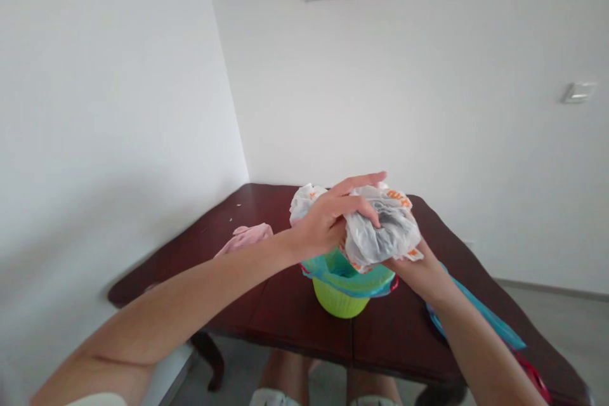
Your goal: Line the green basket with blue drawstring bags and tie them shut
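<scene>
A crumpled white plastic bag with orange print [380, 225] is bunched up above a small lime-green bin [340, 298]. My left hand [328, 222] grips the bag from above and to the left, its fingers spread over the plastic. My right hand [413, 269] presses against the underside of the bag, with its fingers hidden behind the plastic. A teal plastic liner [342, 276] is folded over the bin's rim, and a red edge shows beneath it. The bag hangs just over the liner, and the bin's opening is hidden.
The bin stands on a dark reddish-brown wooden table [304, 323] set in a white wall corner. A pink cloth [245, 236] lies to the left of the bin. A teal strap [476, 311] and a red strip [533, 377] hang off the table's right side.
</scene>
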`<state>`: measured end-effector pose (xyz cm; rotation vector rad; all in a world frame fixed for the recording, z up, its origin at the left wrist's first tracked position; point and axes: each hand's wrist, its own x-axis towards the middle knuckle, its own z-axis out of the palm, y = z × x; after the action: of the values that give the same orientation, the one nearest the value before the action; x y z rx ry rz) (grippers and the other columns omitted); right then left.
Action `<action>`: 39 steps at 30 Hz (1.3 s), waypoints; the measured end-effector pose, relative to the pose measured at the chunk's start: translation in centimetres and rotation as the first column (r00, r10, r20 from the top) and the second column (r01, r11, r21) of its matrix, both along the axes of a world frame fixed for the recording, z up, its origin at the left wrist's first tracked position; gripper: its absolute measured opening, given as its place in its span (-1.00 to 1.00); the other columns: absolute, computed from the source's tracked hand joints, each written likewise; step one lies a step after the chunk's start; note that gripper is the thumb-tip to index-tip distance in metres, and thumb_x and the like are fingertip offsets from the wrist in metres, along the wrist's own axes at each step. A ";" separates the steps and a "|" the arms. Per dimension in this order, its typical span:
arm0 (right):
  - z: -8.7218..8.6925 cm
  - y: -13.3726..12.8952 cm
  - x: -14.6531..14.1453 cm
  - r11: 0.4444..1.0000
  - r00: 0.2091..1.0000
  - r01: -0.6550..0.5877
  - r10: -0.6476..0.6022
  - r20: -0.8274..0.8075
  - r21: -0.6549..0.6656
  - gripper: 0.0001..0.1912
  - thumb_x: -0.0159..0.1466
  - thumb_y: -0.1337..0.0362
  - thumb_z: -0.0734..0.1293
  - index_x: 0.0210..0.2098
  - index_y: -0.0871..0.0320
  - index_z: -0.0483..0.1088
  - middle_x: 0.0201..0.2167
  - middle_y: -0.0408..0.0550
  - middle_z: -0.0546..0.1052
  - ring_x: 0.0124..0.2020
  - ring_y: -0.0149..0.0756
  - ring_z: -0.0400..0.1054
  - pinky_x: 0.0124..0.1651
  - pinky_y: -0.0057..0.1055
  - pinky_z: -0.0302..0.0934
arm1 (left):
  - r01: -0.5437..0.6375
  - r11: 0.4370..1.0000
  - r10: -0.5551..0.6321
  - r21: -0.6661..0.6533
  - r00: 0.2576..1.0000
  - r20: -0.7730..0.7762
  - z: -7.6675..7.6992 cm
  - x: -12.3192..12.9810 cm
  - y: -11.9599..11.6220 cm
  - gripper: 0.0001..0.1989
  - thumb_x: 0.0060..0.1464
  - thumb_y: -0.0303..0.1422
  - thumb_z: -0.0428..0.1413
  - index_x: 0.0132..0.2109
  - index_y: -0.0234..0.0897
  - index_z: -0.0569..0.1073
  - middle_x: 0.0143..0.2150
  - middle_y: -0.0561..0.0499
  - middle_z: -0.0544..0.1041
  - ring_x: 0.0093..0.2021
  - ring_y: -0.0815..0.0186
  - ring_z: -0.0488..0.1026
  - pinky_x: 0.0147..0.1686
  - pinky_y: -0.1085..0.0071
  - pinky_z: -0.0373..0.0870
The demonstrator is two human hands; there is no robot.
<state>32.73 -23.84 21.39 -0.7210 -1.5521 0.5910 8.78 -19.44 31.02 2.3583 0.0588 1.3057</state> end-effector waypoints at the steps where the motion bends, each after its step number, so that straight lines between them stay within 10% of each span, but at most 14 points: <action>1: -0.1 0.3 -0.6 1.000 1.000 0.006 -0.006 -0.006 0.008 0.01 0.34 -0.09 0.75 0.63 -0.08 0.38 0.58 0.19 0.54 0.52 0.22 0.54 0.47 0.13 0.59 | 0.057 0.982 -0.048 -0.182 0.997 0.058 -0.8 0.8 -0.1 -0.89 0.51 -0.33 0.33 -0.04 -0.14 0.78 0.63 -0.16 0.55 0.51 -0.02 0.61 0.49 0.06 0.56; 6: -1.2 1.5 -1.8 0.996 0.996 0.076 -0.079 -0.052 -0.053 -0.09 0.30 -0.07 0.75 0.52 -0.02 0.49 0.50 0.21 0.63 0.41 0.23 0.63 0.42 0.13 0.60 | 0.280 0.628 -0.252 -0.727 0.956 0.150 -3.1 1.7 0.4 -0.53 0.48 0.12 0.24 0.13 -0.18 0.70 0.15 -0.20 0.78 0.14 -0.05 0.77 0.11 0.12 0.69; 12: -2.9 2.8 -1.3 0.987 0.992 0.128 -0.126 0.033 -0.092 -0.41 0.42 0.02 0.57 0.34 0.07 0.50 0.25 0.19 0.75 0.21 0.13 0.71 0.32 0.10 0.62 | -0.256 0.922 0.138 -0.292 0.919 -0.370 -2.4 -1.2 1.0 -0.34 0.44 0.28 0.29 0.30 -0.15 0.62 0.39 -0.26 0.68 0.42 -0.16 0.59 0.49 -0.09 0.47; 20: -4.7 1.2 -1.4 0.949 0.768 0.314 -0.258 0.586 0.006 -0.08 0.49 0.08 0.48 0.70 0.20 0.13 0.58 0.51 0.44 0.61 0.40 0.41 0.54 0.39 0.44 | -0.559 0.798 0.530 0.224 0.474 -0.703 -4.5 -0.5 3.8 -0.54 0.37 -0.24 0.36 0.34 -0.16 0.59 0.29 -0.23 0.73 0.28 -0.15 0.72 0.23 0.03 0.64; 25: -4.2 -0.4 -1.0 0.899 0.654 0.426 -0.385 0.651 0.104 -0.52 0.64 0.00 0.34 0.44 0.03 0.50 0.45 0.29 0.61 0.52 0.34 0.52 0.57 0.45 0.39 | -0.470 0.845 0.422 0.256 0.290 -0.859 -5.1 0.1 5.9 -0.55 0.17 -0.40 0.43 0.21 -0.15 0.75 0.16 -0.22 0.75 0.16 -0.23 0.72 0.17 -0.03 0.64; 30: -4.3 -3.0 -1.0 0.865 0.718 0.479 -0.483 0.502 0.147 -0.62 0.69 -0.01 0.33 0.36 -0.05 0.54 0.45 0.20 0.63 0.51 0.27 0.53 0.63 0.53 0.27 | -0.323 0.946 0.089 0.023 0.190 -0.978 -6.9 2.2 7.9 -0.52 -0.15 -0.37 0.59 0.00 -0.05 0.84 0.03 -0.07 0.80 -0.02 -0.04 0.74 0.09 0.15 0.70; 34: -7.3 -5.5 -1.0 0.844 0.795 0.517 -0.534 0.286 0.140 -0.63 0.69 0.11 0.36 0.41 -0.04 0.50 0.52 0.24 0.56 0.54 0.22 0.49 0.59 0.45 0.34 | -0.306 0.919 -0.177 -0.247 0.239 -0.955 -9.3 3.5 9.1 -0.63 -0.13 -0.28 0.55 -0.08 0.04 0.86 0.01 0.01 0.81 -0.09 0.03 0.77 -0.12 0.23 0.74; 39: -14.2 -8.2 -0.3 0.799 0.794 0.599 -0.601 0.096 0.046 -0.56 0.66 0.20 0.38 0.48 -0.02 0.49 0.54 0.28 0.52 0.58 0.31 0.42 0.57 0.60 0.30 | -0.339 0.878 -0.189 -0.338 0.404 -0.895 -12.0 3.9 9.5 -0.82 -0.06 -0.22 0.52 -0.24 0.04 0.79 -0.06 0.00 0.78 -0.05 -0.06 0.81 -0.23 0.19 0.69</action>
<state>32.39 -32.07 7.17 -1.1891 -1.3127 0.0601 12.64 -9.95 19.04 2.2956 0.7553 -0.2070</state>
